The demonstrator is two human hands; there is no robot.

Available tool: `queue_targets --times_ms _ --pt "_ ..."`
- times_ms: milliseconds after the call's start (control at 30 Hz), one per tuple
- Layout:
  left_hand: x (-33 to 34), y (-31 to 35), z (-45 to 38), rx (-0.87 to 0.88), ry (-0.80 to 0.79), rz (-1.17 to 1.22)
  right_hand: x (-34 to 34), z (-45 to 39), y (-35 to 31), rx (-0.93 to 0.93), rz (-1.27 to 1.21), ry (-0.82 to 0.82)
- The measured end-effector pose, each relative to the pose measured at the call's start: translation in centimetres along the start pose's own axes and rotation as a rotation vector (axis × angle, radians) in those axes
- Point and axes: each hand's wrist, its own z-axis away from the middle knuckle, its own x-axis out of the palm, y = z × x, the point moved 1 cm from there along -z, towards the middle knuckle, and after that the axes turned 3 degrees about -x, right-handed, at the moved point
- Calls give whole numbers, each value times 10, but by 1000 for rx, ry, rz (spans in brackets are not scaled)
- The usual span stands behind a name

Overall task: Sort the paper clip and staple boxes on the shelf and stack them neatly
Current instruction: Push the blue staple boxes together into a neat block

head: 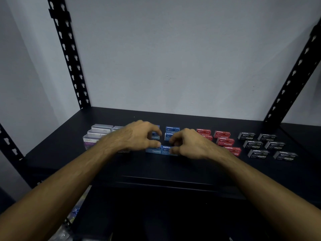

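Several blue staple boxes (pixel 172 129) lie in the middle of the black shelf (pixel 173 169). My left hand (pixel 137 134) curls over them, and its fingers and thumb close around one blue box (pixel 155 137). My right hand (pixel 191 145) pinches the front blue staple box (pixel 166 149) between thumb and curled fingers. Beside that one lies another blue box (pixel 153 151). To the left stand clear paper clip boxes (pixel 98 133), partly hidden by my left wrist.
Red staple boxes (pixel 224 138) lie right of the blue ones, some behind my right hand. Black staple boxes (pixel 257 145) sit in rows at the far right. Perforated black uprights (pixel 69 54) frame the shelf against a grey wall. A bare strip runs along the shelf's front.
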Motion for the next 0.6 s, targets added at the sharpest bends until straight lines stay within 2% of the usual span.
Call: queue_targets --times_ms 133,267,400,600 --pt "-22 -7 -10 -1 127 31 -11 -5 4 3 12 113" --pt "-20 -11 -29 -51 36 -68 -12 -16 4 20 153 212" --pt "-8 -12 -41 -61 -33 -149 -7 -27 5 48 240 155" --pt "4 -14 -52 -79 -56 -135 -3 -36 7 38 203 91"
